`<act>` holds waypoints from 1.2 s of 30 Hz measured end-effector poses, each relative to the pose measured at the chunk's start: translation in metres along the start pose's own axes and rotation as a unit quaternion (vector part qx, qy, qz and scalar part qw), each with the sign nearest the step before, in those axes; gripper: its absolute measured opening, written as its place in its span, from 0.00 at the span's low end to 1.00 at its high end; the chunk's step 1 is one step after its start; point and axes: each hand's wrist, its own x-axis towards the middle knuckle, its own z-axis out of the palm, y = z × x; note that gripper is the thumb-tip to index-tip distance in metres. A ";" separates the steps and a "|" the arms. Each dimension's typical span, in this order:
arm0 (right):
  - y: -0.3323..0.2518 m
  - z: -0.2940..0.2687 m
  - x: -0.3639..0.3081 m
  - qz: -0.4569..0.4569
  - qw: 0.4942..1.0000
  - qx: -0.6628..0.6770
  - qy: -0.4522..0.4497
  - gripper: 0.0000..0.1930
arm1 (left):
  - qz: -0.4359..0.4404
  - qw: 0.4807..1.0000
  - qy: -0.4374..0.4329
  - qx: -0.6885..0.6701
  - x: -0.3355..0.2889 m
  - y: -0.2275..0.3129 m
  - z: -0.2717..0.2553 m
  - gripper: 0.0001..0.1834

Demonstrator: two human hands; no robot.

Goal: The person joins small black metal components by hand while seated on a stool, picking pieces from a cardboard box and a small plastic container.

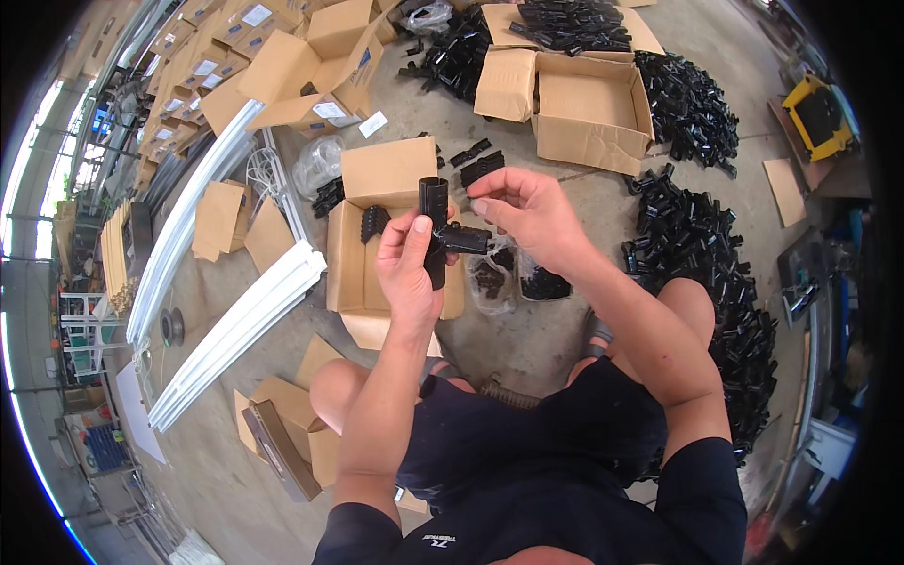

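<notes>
My left hand (411,254) grips a black T-shaped pipe connector (465,239) upright, its side arm pointing right. The thumb presses on its front and the fingers wrap behind it. To the right and a little above that side arm is my right hand (532,212), thumb and forefinger brought together in a pinch. Whatever is between those fingertips, if anything, is too small to make out. Below the connector stands an open cardboard box (356,282) with black parts (374,222) inside. Clear plastic bags (493,282) of small dark parts lie to its right.
Piles of black connectors (692,254) spread along my right side and at the far side. Another open carton (593,108) stands ahead. White metal profiles (240,334) lie at left, near a wire spool (172,327). Stacked cartons (202,71) rise at the far left.
</notes>
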 end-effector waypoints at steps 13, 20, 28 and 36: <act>0.017 0.021 -0.008 0.046 0.988 0.145 0.039 0.07 | 0.058 0.997 0.013 0.042 0.000 -0.010 0.009 0.11; 0.013 0.026 -0.009 0.030 0.989 0.134 0.054 0.12 | 0.062 0.997 0.013 0.045 0.001 -0.009 0.009 0.11; 0.012 0.024 -0.009 0.031 0.992 0.114 0.051 0.16 | 0.056 0.995 0.018 0.082 0.002 -0.012 0.008 0.10; 0.017 0.020 -0.008 0.072 0.990 0.107 0.060 0.06 | 0.072 0.993 -0.002 0.092 0.002 -0.011 0.005 0.11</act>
